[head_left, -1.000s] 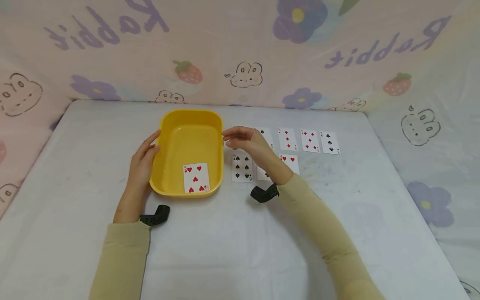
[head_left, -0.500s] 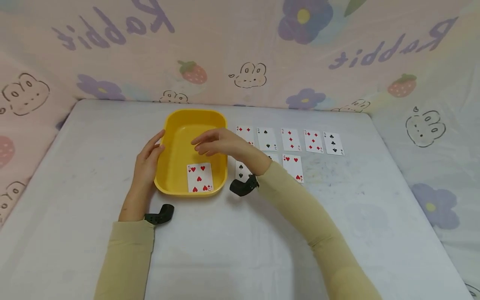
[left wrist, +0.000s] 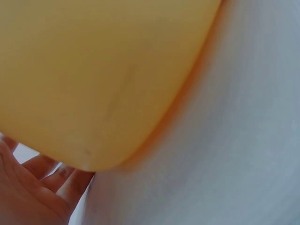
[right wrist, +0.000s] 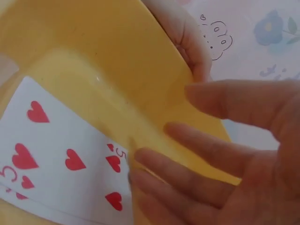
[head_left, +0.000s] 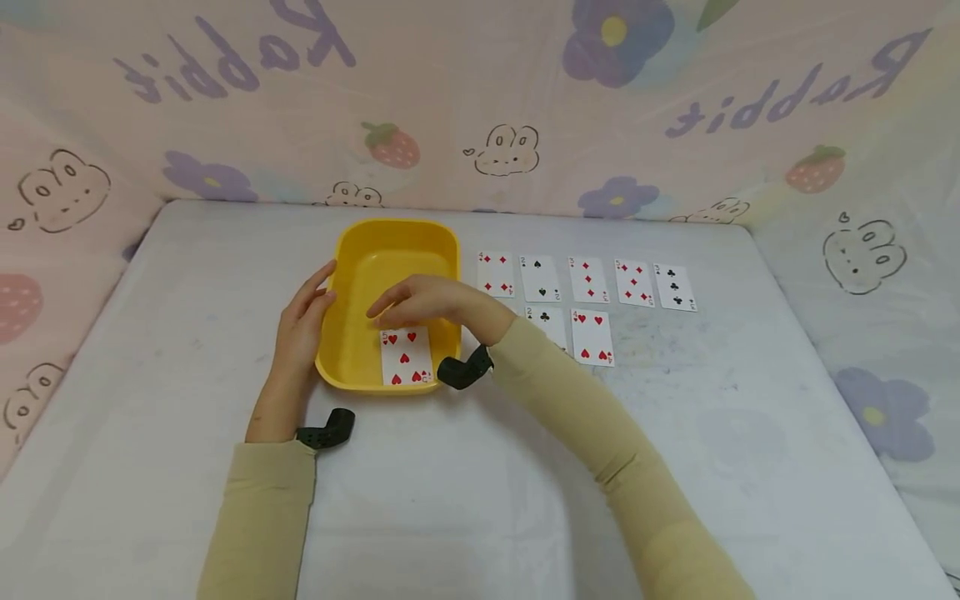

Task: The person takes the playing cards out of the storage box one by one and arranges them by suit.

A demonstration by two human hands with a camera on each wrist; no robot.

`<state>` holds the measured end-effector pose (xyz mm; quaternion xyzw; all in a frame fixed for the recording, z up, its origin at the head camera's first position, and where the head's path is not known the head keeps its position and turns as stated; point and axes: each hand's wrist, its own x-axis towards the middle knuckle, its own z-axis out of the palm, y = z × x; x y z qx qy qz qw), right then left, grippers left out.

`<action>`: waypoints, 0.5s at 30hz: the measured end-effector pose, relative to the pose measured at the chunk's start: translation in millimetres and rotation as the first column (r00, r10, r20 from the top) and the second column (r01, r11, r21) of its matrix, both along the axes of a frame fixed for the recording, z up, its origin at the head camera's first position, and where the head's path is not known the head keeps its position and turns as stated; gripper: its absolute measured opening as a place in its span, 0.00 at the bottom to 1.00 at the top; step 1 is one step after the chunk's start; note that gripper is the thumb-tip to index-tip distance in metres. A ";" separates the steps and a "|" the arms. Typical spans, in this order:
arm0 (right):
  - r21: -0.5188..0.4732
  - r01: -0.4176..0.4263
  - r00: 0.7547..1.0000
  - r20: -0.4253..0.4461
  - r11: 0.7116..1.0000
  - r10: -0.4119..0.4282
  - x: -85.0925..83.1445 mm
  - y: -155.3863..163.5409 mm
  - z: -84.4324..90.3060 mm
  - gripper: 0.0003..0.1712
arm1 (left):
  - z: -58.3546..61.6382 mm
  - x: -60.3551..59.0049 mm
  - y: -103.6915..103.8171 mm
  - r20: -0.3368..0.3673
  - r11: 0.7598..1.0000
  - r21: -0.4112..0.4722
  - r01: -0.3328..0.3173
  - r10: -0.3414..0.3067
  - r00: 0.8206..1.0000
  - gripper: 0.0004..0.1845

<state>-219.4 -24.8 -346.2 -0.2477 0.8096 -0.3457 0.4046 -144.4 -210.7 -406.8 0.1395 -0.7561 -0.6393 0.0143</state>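
A yellow plastic basin (head_left: 358,233) stands left of centre on the table. Inside it, near the front right, lies a five of hearts card (head_left: 405,357), face up. My left hand (head_left: 303,329) lies along the basin's left side, its fingers touching the outer wall. Over the basin's inside, my right hand (head_left: 423,302) reaches in from the right. In the right wrist view its fingers (right wrist: 187,178) are spread and hold nothing, their tips right at the card's edge.
Right of the basin lie face-up cards in two rows, among them a four of diamonds (head_left: 495,275), a three of clubs (head_left: 675,287) and a four of hearts (head_left: 592,337). My right forearm covers part of the front row. A patterned cloth (head_left: 435,75) rises behind the table.
My right hand has moved left from the basin's right rim to above its inside, then down toward the five of hearts. My left hand stays at the basin's left side.
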 end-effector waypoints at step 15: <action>0.067 -0.077 0.997 0.011 0.995 0.077 -0.8 -0.1 -4.7 0.21 | 0.0 -0.6 0.1 -0.005 1.000 -0.009 -0.011 0.011 1.000 0.22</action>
